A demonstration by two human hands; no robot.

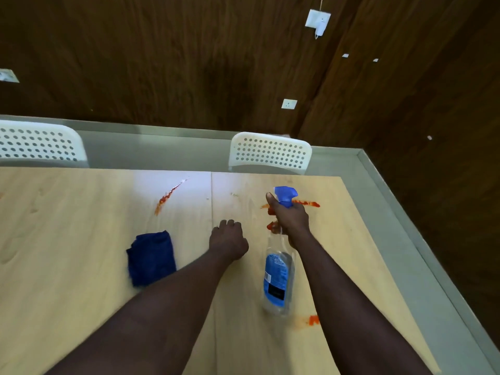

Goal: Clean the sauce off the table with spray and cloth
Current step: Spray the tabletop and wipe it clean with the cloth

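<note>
While the right hand [291, 221] grips the bottle [278, 280], cloth [151, 258] lies untouched.

We see a clear, blue-triggered spray bottle [278, 280] tilted above the pale table [81, 293]. Left of the bottle lies a crumpled dark-blue cloth [151, 258]; red sauce streaks [308, 203] lie beyond the bottle and by its base.

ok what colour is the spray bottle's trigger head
Blue, in the head view; the trigger head tops the clear spray bottle in the right hand.
</note>
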